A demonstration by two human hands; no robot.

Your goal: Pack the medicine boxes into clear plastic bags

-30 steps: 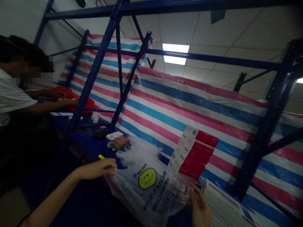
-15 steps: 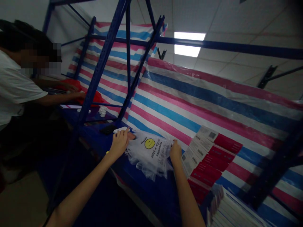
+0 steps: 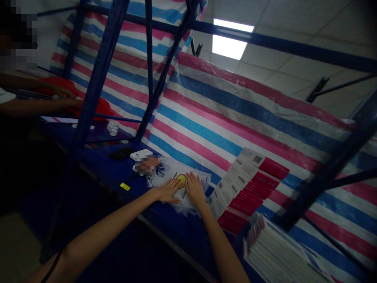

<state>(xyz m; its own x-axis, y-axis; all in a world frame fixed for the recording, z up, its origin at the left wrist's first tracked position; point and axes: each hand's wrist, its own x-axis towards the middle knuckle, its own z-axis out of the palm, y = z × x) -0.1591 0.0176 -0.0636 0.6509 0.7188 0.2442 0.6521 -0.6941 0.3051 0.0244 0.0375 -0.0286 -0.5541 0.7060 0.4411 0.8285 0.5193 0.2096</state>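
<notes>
At the frame's lower centre, our left hand [image 3: 169, 192] and right hand [image 3: 194, 190] rest on the bag [image 3: 166, 171], fingers spread. We'd best smooth lightly outward, avoiding creases.

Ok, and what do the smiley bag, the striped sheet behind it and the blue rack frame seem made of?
Smiley bag: thin plastic film, by its translucent, crumpled edges.
Striped sheet: probably plastic tarpaulin; it creases and shines in places, but any weave is too fine to see.
Rack frame: likely painted metal, judging by its straight, even-coloured bars and visible holes.
</notes>
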